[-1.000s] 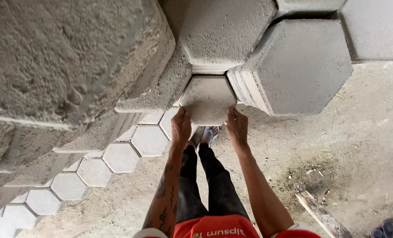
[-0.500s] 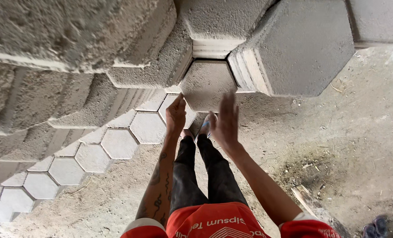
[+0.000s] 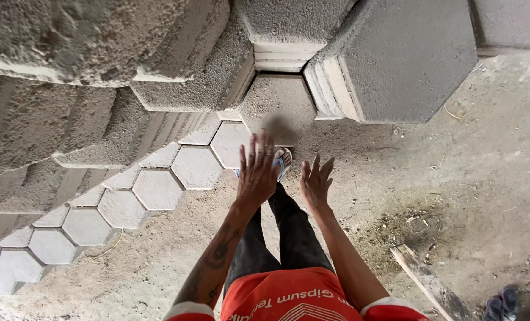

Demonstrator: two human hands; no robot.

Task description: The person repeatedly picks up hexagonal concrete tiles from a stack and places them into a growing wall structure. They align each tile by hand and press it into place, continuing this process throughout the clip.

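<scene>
Hands hang empty in the middle of the frame; we see our left hand (image 3: 256, 172) with fingers spread wide and holding nothing, our right hand (image 3: 316, 181) just beside it, equally open and bare; both are just below the grey hexagonal concrete paver (image 3: 277, 107) set in the gap at upper centre, not touching it; stacked grey hexagonal blocks (image 3: 98, 77) fill the upper left; a row of pale hexagonal pavers (image 3: 158, 189) lies on the sandy ground (image 3: 467, 190) at lower left.
</scene>
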